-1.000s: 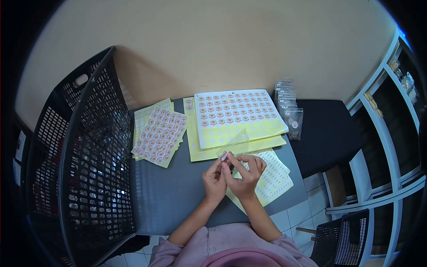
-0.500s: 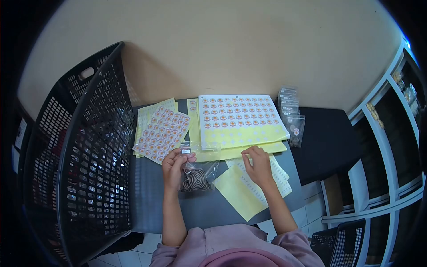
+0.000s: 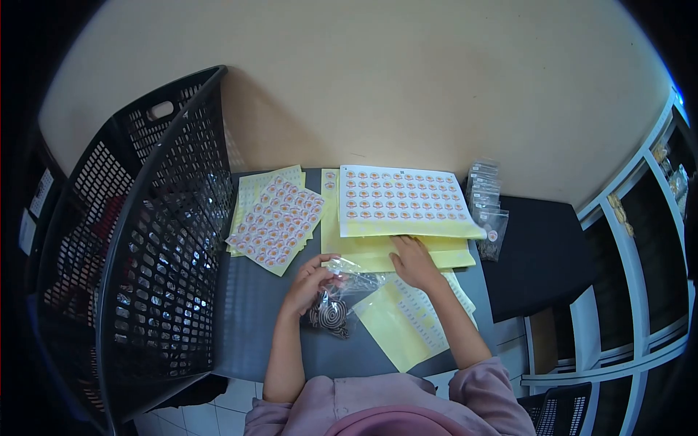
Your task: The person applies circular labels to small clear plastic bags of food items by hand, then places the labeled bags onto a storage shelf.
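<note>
My left hand [image 3: 309,285] is closed on the top of a clear plastic bag [image 3: 356,279]. Inside the bag is a dark coil with pale spiral stripes [image 3: 332,314], hanging low over the grey table. My right hand [image 3: 414,260] reaches to the front edge of the white sticker sheet [image 3: 403,195], its fingers stretched out with the thumb apart. The fingertips are partly hidden at the sheet's bent yellow front strip. Under that sheet lie more yellow sheets [image 3: 363,254]. Near my right wrist, a loose yellow backing sheet [image 3: 396,341] lies on the table.
To the left stands a tall black perforated basket [image 3: 156,247]. More round-sticker sheets [image 3: 280,221] lie at the back left of the table [image 3: 251,320]. Several filled clear bags [image 3: 488,218] are lined up at the right, beside a black-covered surface [image 3: 538,254]. Shelving [image 3: 640,269] stands further right.
My right hand has moved forward and left to the sticker sheet's front edge, which now bends up. My left hand still holds the bag, whose top has tipped to the right.
</note>
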A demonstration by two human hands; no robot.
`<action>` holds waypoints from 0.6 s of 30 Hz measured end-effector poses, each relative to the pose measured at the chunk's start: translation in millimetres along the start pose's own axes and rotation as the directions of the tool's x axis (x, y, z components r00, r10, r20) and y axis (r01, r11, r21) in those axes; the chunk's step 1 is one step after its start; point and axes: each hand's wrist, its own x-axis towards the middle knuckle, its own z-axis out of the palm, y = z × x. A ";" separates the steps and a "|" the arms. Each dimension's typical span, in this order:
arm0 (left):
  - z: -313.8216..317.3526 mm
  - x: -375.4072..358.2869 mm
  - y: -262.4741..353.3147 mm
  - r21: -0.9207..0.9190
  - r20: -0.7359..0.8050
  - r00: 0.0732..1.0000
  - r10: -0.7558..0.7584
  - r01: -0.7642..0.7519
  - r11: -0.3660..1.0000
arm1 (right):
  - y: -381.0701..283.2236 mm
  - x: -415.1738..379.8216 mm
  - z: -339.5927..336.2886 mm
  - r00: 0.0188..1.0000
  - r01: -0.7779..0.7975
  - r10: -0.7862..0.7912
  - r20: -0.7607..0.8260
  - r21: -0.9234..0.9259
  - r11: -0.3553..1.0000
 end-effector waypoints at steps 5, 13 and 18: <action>2.3 2.3 -3.1 0.137 0.012 0.997 -0.078 0.075 0.988 | -5.1 13.3 -4.0 0.979 0.085 -0.112 -0.173 -0.157 0.984; 4.3 5.3 -16.1 0.292 0.006 0.998 -0.055 0.051 0.955 | 1.0 36.2 -17.1 0.941 0.138 -0.187 -0.281 -0.184 0.973; 6.5 4.5 -18.0 0.352 -0.046 0.999 -0.029 0.043 0.935 | 2.9 34.7 -11.0 0.957 0.168 -0.191 -0.217 -0.119 0.978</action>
